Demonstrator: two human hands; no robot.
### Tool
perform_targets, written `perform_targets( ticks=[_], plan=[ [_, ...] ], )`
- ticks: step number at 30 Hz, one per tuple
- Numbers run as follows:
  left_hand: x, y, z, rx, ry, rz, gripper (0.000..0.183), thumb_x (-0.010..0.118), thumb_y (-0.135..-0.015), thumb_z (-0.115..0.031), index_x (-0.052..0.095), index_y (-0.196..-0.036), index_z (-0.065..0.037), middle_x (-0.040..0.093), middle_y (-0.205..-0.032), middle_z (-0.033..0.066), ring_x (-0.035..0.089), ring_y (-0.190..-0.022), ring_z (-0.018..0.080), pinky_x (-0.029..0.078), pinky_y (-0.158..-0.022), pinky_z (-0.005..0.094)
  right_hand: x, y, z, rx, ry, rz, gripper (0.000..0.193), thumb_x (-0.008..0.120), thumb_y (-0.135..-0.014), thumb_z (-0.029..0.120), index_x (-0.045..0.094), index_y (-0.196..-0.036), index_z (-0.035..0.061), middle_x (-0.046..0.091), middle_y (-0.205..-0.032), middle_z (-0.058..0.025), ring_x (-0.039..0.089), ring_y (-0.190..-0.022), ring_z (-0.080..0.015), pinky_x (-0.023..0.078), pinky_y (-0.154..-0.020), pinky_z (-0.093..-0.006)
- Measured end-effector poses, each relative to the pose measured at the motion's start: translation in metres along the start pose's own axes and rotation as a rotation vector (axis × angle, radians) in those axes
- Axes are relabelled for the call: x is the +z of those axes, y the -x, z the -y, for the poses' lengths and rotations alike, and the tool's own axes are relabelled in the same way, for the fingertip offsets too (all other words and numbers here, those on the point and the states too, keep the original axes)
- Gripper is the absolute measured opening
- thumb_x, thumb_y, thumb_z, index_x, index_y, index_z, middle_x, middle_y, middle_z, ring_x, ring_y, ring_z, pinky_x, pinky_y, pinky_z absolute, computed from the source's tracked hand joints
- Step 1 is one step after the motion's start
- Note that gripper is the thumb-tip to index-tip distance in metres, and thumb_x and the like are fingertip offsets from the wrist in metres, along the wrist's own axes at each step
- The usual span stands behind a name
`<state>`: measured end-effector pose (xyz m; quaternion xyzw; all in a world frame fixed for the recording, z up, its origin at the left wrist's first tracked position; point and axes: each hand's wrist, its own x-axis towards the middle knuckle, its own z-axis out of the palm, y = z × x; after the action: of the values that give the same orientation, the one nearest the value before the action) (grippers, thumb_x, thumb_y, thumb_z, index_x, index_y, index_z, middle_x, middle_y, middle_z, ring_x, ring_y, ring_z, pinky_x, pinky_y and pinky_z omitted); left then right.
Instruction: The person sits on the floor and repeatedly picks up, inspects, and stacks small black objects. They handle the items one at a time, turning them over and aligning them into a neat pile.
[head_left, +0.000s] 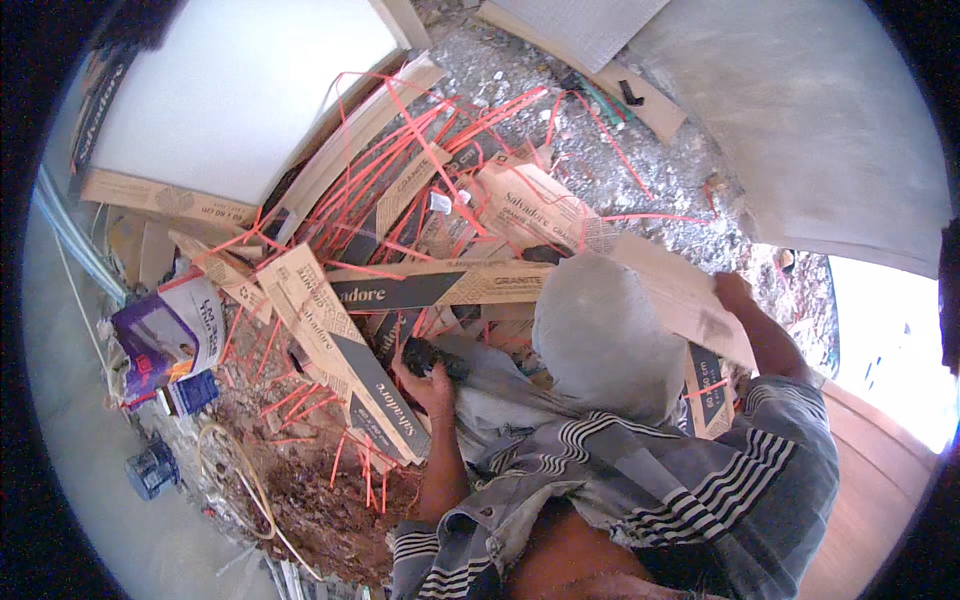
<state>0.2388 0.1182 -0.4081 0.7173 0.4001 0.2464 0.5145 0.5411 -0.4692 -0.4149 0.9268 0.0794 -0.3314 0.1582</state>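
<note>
My right hand (733,290) grips the upper edge of a broad brown cardboard piece (675,300) that slants beside my bent knee. My left hand (430,385) is curled, thumb and fingers around a dark, rough thing (425,355) at the end of my grey trouser leg. Whether this is my shoe or something held, I cannot make out. Just past it lies a long printed carton strip (345,355), brown and black. Another such strip (440,287) runs across in front of my knee, which hides its right end.
Red plastic straps (400,200) tangle over more torn carton (530,205). A large white panel (240,90) stands at the far left. A purple and white bag (170,335) lies left, near a blue-grey motor-like object (152,470). Grey slabs (800,120) lie at the far right, with rubble between.
</note>
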Motion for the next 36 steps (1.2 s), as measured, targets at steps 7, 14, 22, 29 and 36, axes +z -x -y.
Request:
perform_targets(
  ticks=[7, 14, 22, 29, 36],
  plan=[
    [0.001, -0.034, -0.035, 0.035, 0.019, 0.016, 0.063, 0.068, -0.072, 0.0, 0.047, -0.131, -0.001, 0.053, -0.123, 0.0112, 0.055, -0.109, 0.0232, 0.043, -0.098, 0.0344, 0.024, -0.049, -0.044, -0.239, 0.178, 0.071, 0.05, 0.078, -0.072, 0.03, 0.068, -0.113, 0.0049, 0.068, -0.104, -0.0177, 0.064, -0.1, -0.0356, 0.049, -0.088, -0.0489],
    [-0.002, 0.003, -0.009, -0.131, -0.081, -0.052, 0.057, 0.071, -0.075, -0.005, 0.048, -0.126, 0.001, 0.059, -0.112, 0.0133, 0.059, -0.104, 0.023, 0.047, -0.093, 0.0344, -0.183, -0.141, 0.223, -0.648, -0.465, -0.483, 0.041, 0.061, -0.091, 0.039, 0.069, -0.104, 0.0014, 0.069, -0.094, -0.0248, 0.067, -0.091, -0.0398, 0.051, -0.082, -0.0451],
    [0.003, 0.023, -0.011, -0.328, 0.07, -0.297, 0.043, 0.064, -0.078, -0.002, 0.049, -0.119, 0.001, 0.059, -0.104, 0.012, 0.059, -0.093, 0.0199, 0.049, -0.084, 0.0329, -0.217, -0.188, 0.461, -0.892, 0.007, -0.166, 0.062, 0.065, -0.082, 0.057, 0.065, -0.118, 0.0066, 0.067, -0.112, -0.0237, 0.064, -0.106, -0.0383, 0.049, -0.094, -0.0467],
    [0.007, 0.012, 0.012, -0.311, 0.116, -0.359, 0.042, 0.063, -0.079, -0.003, 0.048, -0.118, 0.001, 0.059, -0.103, 0.0114, 0.059, -0.091, 0.0191, 0.048, -0.083, 0.0317, -0.208, -0.138, 0.462, -0.933, 0.105, -0.085, 0.064, 0.069, -0.078, 0.053, 0.059, -0.127, 0.0125, 0.067, -0.113, -0.0199, 0.064, -0.107, -0.0373, 0.05, -0.089, -0.0492],
    [0.007, 0.013, 0.024, -0.331, 0.208, -0.377, 0.04, 0.061, -0.08, -0.002, 0.049, -0.118, 0.001, 0.061, -0.102, 0.0112, 0.059, -0.093, 0.0188, 0.048, -0.083, 0.0312, -0.196, -0.032, 0.427, -1.057, 0.079, -0.049, 0.041, 0.073, -0.077, 0.045, 0.068, -0.1, 0.0105, 0.067, -0.092, -0.0169, 0.065, -0.094, -0.0376, 0.051, -0.081, -0.0508]
  ],
)
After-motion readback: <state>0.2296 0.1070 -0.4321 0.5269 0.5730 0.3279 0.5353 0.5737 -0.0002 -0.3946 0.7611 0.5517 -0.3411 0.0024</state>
